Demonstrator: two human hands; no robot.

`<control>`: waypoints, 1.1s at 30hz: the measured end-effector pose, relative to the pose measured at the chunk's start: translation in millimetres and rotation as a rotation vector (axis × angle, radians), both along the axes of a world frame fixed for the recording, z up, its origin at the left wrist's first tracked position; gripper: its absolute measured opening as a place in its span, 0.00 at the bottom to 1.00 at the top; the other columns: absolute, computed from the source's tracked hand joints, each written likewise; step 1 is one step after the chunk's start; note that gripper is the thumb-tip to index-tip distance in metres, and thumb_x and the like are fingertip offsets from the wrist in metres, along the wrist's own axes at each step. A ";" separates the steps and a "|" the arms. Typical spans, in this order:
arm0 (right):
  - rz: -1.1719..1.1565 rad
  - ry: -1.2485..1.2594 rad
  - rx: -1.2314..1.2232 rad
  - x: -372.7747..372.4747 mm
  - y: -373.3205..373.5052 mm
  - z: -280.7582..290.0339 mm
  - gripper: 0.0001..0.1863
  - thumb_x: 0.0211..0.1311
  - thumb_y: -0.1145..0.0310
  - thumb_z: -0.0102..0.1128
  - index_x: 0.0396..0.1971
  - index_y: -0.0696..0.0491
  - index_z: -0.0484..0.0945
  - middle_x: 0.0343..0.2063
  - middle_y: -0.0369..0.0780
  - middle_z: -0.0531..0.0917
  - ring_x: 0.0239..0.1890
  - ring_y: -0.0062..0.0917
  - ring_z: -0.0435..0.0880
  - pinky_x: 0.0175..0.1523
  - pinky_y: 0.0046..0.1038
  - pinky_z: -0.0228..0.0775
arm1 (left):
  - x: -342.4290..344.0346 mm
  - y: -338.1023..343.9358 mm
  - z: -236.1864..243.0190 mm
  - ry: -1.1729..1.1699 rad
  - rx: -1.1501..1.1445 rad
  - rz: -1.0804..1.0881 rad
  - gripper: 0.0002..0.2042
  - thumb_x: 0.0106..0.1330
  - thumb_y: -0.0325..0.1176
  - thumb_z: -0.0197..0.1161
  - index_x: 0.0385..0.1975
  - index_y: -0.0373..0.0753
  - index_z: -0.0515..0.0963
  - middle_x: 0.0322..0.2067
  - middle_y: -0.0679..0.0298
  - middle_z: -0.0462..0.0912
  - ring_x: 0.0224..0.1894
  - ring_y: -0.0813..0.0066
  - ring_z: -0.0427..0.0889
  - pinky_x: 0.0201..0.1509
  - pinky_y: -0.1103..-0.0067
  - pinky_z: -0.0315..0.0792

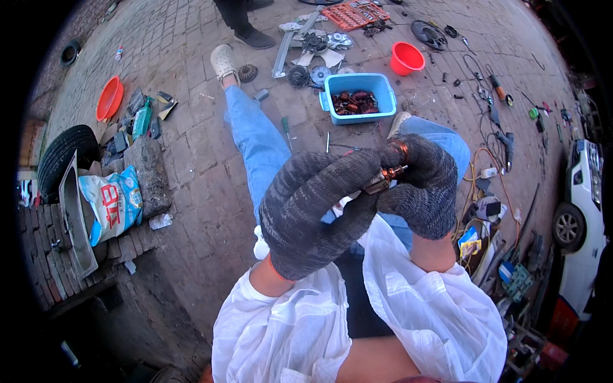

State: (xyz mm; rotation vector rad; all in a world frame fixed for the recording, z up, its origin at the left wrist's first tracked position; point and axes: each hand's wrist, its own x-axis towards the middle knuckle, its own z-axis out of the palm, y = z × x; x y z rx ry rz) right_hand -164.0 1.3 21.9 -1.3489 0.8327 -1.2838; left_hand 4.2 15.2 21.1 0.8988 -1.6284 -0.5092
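My left hand [310,210] and my right hand [424,185], both in dark grey knit gloves, are closed around a small metal part with copper windings [393,172], held over my lap between my jeans-clad legs. The fingers cover much of the part. Beyond my hands, a blue plastic tub [361,112] holds several dark coppery pieces. A green-handled screwdriver [285,126] lies on the paving left of the tub.
A red basin [407,57], red tool case [354,14] and loose metal parts [315,43] lie ahead. Another person's leg [239,19] stands beyond. Left are a tyre [67,163] and sack [112,198]; right are power tools [504,150], cables and a white car [581,223].
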 end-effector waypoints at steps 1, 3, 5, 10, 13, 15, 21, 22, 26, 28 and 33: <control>-0.016 -0.049 -0.002 3.7 -0.7 2.8 0.22 0.36 0.73 0.74 0.36 0.60 0.78 0.33 0.39 0.81 0.36 0.21 0.80 0.41 0.23 0.72 | -0.1 -0.2 -0.8 0.008 0.006 0.014 0.17 0.43 0.23 0.67 0.37 0.33 0.78 0.33 0.58 0.81 0.32 0.71 0.77 0.32 0.79 0.71; -0.047 -0.124 0.021 4.1 -1.4 3.3 0.19 0.39 0.74 0.72 0.35 0.60 0.78 0.32 0.40 0.81 0.34 0.21 0.80 0.40 0.23 0.73 | 2.4 -0.9 -0.8 0.029 0.045 -0.009 0.17 0.44 0.24 0.67 0.38 0.32 0.78 0.33 0.58 0.80 0.32 0.72 0.76 0.32 0.80 0.71; -0.076 -0.176 0.071 -0.4 -2.4 0.8 0.16 0.43 0.75 0.69 0.35 0.60 0.78 0.30 0.40 0.82 0.33 0.21 0.80 0.38 0.22 0.73 | 3.9 -3.4 -1.5 0.054 0.062 -0.030 0.17 0.44 0.24 0.67 0.38 0.32 0.78 0.33 0.58 0.80 0.32 0.73 0.76 0.31 0.81 0.70; -0.107 -0.054 0.051 6.4 -16.2 0.9 0.11 0.47 0.75 0.66 0.33 0.60 0.78 0.29 0.40 0.82 0.31 0.20 0.80 0.38 0.22 0.74 | 11.2 -15.4 -4.3 0.080 0.198 -0.070 0.18 0.46 0.26 0.69 0.39 0.32 0.78 0.34 0.58 0.80 0.36 0.72 0.77 0.34 0.79 0.72; -0.163 0.028 0.054 16.9 -30.3 -6.7 0.10 0.48 0.74 0.65 0.31 0.59 0.79 0.28 0.39 0.82 0.30 0.19 0.79 0.36 0.21 0.72 | 13.1 -30.7 -14.8 0.297 0.350 -0.192 0.16 0.51 0.27 0.66 0.41 0.31 0.76 0.36 0.56 0.80 0.39 0.69 0.79 0.39 0.77 0.75; -0.186 0.145 0.045 23.8 -42.9 -15.7 0.09 0.48 0.73 0.65 0.31 0.59 0.79 0.26 0.38 0.81 0.28 0.18 0.78 0.34 0.20 0.71 | 18.7 -37.3 -25.8 0.509 0.595 -0.241 0.15 0.55 0.27 0.63 0.42 0.30 0.75 0.37 0.56 0.80 0.39 0.68 0.79 0.41 0.77 0.75; -0.175 0.443 0.074 47.8 -105.5 -60.4 0.09 0.51 0.69 0.64 0.31 0.57 0.79 0.22 0.35 0.78 0.26 0.17 0.76 0.32 0.22 0.69 | 43.3 -92.8 -84.9 0.669 0.858 -0.257 0.13 0.58 0.27 0.61 0.43 0.32 0.76 0.35 0.60 0.80 0.37 0.78 0.78 0.42 0.82 0.71; -0.145 0.394 0.095 54.6 -121.7 -75.9 0.09 0.51 0.69 0.64 0.31 0.58 0.79 0.23 0.36 0.78 0.26 0.17 0.76 0.32 0.22 0.69 | 50.5 -105.8 -99.8 0.638 0.858 -0.221 0.13 0.58 0.27 0.61 0.42 0.32 0.76 0.35 0.61 0.80 0.37 0.78 0.78 0.42 0.82 0.71; -0.236 0.149 0.311 82.8 -188.3 -137.5 0.11 0.55 0.66 0.60 0.33 0.59 0.78 0.26 0.37 0.81 0.27 0.17 0.76 0.34 0.20 0.68 | 82.8 -155.4 -145.5 0.715 0.907 0.009 0.13 0.57 0.29 0.62 0.41 0.32 0.76 0.35 0.61 0.80 0.37 0.76 0.78 0.44 0.81 0.71; -0.379 0.223 0.336 78.3 -224.1 -179.7 0.12 0.57 0.65 0.58 0.33 0.60 0.78 0.27 0.38 0.82 0.27 0.18 0.77 0.34 0.20 0.68 | 104.2 -175.4 -172.7 0.796 0.905 0.219 0.13 0.58 0.29 0.61 0.42 0.31 0.75 0.36 0.61 0.79 0.38 0.74 0.78 0.46 0.79 0.71; -0.347 0.616 0.615 63.3 -231.0 -349.1 0.14 0.57 0.63 0.57 0.35 0.59 0.78 0.27 0.44 0.82 0.27 0.26 0.79 0.36 0.27 0.69 | 137.9 -228.5 -217.9 1.113 0.823 0.143 0.15 0.64 0.32 0.53 0.47 0.31 0.71 0.39 0.56 0.78 0.46 0.61 0.76 0.60 0.61 0.63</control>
